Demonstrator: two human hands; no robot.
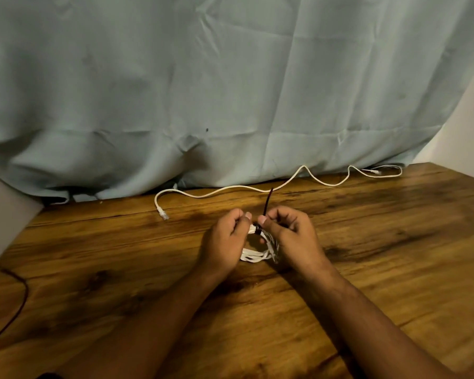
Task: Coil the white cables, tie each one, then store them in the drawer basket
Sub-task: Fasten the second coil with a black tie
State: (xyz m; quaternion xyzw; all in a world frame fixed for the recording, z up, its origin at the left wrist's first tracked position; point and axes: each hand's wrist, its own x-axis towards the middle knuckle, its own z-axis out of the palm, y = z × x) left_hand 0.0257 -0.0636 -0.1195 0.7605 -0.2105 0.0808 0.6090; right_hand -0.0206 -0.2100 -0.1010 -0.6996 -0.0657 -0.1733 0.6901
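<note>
A coiled white cable point(253, 255) rests on the wooden table between my two hands. My left hand point(225, 242) pinches the coil's top from the left. My right hand point(290, 236) grips the coil from the right, its thumb and fingers closed on a dark tie point(267, 202) that wraps the coil and sticks up past my fingers. A second white cable point(257, 189) lies loose and wavy along the back of the table, one plug end point(163, 214) at the left and the other end point(376, 172) at the far right. No drawer basket is in view.
A pale blue-green cloth point(230, 91) hangs behind the wooden table point(394, 255) and reaches its back edge. A thin dark cord point(20, 299) curves over the table's left front. Pale walls close in at both sides.
</note>
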